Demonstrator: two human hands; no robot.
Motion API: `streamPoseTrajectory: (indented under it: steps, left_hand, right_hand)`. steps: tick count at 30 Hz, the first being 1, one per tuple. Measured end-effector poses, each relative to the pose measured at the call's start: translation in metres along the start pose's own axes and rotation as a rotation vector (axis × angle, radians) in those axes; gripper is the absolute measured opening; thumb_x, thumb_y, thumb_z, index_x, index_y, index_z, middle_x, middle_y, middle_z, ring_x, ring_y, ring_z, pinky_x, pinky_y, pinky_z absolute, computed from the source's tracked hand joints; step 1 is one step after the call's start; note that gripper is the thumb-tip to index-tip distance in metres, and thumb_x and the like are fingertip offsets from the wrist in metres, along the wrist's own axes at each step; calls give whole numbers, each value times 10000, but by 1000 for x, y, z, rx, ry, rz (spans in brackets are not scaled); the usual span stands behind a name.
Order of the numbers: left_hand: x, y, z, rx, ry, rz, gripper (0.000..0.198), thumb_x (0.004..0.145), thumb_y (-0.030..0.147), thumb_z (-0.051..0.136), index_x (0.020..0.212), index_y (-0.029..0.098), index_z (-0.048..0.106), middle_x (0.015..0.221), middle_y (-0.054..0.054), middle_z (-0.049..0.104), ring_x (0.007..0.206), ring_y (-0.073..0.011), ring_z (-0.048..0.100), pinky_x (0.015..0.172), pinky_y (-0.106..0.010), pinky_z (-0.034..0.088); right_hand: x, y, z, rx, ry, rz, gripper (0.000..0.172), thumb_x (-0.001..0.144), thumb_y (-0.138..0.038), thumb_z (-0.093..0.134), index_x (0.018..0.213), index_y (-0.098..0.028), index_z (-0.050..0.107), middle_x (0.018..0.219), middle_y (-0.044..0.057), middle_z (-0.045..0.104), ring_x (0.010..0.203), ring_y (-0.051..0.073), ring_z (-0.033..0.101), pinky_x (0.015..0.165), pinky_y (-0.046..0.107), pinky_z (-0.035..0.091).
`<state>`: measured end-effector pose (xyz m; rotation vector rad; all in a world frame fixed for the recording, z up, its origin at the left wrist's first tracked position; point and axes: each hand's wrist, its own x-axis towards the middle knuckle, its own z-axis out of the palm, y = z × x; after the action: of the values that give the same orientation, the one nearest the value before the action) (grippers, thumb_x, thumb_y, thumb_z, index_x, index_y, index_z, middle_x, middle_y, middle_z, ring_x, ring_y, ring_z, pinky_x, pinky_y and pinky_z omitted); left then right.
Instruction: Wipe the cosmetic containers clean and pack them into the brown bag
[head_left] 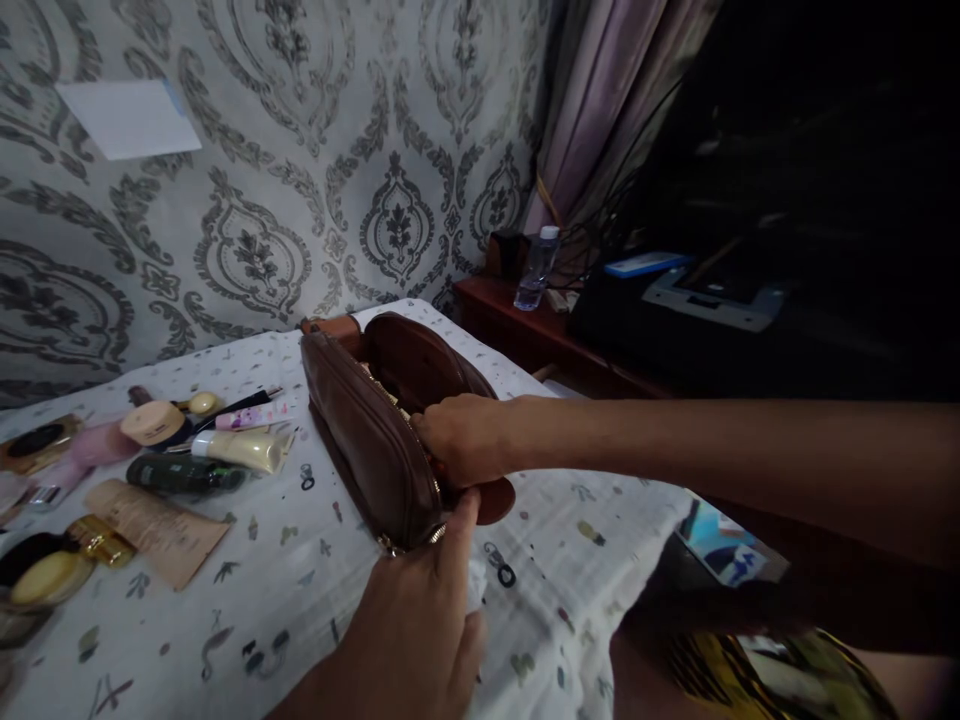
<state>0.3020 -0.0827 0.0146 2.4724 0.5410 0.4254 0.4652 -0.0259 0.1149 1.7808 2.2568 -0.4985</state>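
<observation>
Brown oblong leather bag [367, 440] could skid across white printed cloth [559, 610] toward its right edge if my right hand [469, 435] tugs; I can't tell either grip's closure or hold.

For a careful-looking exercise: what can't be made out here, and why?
In the head view:
What the right hand touches: its fingertips are hidden in the brown bag.
Most of the bag's contents: behind its wall and that hand.
The white item: partly covered by the left hand.
Lettering on the dark green tube: too small and blurred.
The yellow-topped jar: cut off by the left edge.
</observation>
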Motion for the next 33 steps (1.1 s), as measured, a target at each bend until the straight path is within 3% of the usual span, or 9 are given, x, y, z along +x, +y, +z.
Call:
streamPoseTrajectory:
  steps: [7,17,22,29,31,33]
  left_hand:
    - [1,1,-1,-10,15,24,887,748,135,485,1556,139,120,1247,-207,665,985,-329,689,828,-482,554]
    - [-2,-3,4,9,52,47,869,758,125,470,1555,146,123,1135,-183,707,903,-294,691,763,-428,549]
    - [-1,-3,3,24,21,45,879,760,145,470,1554,135,92,1233,-229,664,960,-343,693,774,-500,561]
    - [-3,-8,4,-28,4,33,861,781,122,457,1565,140,102,1204,-205,675,974,-314,690,799,-460,567]
    - [-3,-9,5,-37,26,36,873,779,118,461,1569,153,92,1236,-207,659,993,-318,683,812,-465,563]
    - [-3,-10,7,-42,32,49,891,775,118,465,1573,161,72,1230,-207,660,977,-315,685,805,-463,564]
  right_hand:
    - [-4,-4,-2,-65,-79,3,406,716,-107,738,1109,-63,644,949,183,726,885,343,705,691,377,513]
    - [-4,-2,-1,43,-97,14,626,678,-93,755,1263,-44,540,1081,204,702,949,326,696,688,328,517]
    - [0,0,5,103,-62,12,611,633,-49,763,1213,-75,573,1006,160,723,908,307,703,659,307,507]
    - [-3,-6,4,142,-32,48,588,631,-35,767,1194,-92,604,956,143,729,837,294,703,614,310,483]
    - [-7,-5,-1,96,-10,-13,511,658,-40,758,1153,-82,633,934,146,728,807,285,697,622,312,470]
    - [-14,-2,-10,24,28,-88,327,713,-51,720,1034,-94,681,861,128,722,759,257,684,619,300,443]
